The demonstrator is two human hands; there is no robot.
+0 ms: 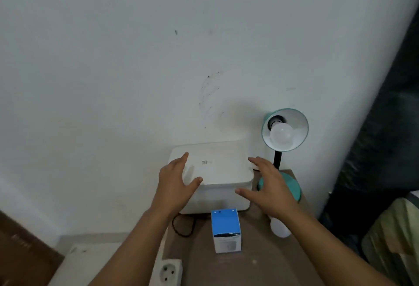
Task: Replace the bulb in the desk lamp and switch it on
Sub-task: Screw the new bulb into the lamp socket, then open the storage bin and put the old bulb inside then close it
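Both hands, left (175,180) and right (269,186), hover spread and empty mid-frame. The loose bulb (280,226) lower right could roll off the table (249,263) if nudged.

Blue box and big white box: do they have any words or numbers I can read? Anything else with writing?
None can be read.
Blue box: small print on its lower white part, too blurred to read.
White box: a small grey mark on top, too blurred to read.
Lamp, its bulb, spare bulb and socket strip: no writing shows.
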